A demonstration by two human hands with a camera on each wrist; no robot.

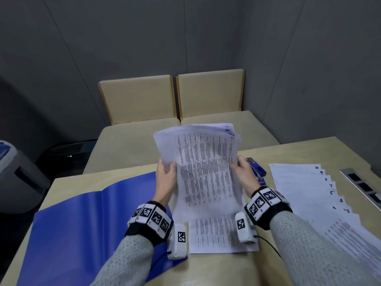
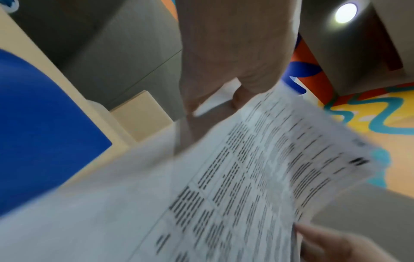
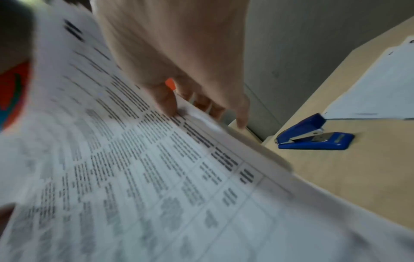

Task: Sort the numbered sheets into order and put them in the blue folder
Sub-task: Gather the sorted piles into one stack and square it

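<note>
Stapler (image 1: 256, 169): blue, on the bench (image 1: 216, 269) just right of the lifted stack of sheets (image 1: 206, 162). Fanned numbered sheets (image 1: 309, 188) lie further right. Blue folder (image 1: 82, 219): open, left of the stack. One printed sheet (image 1: 218, 234) lies flat beneath. Left hand (image 1: 166, 178) and right hand (image 1: 244, 172) pinch the stack's edges, fingers curled. The right wrist view alone shows the stapler's open jaw (image 3: 313, 136).

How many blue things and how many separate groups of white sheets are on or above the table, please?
Blue: 2, the folder and the stapler.
White sheets: 3, the held stack, one sheet lying flat and the fanned row.
Total: 5.
</note>
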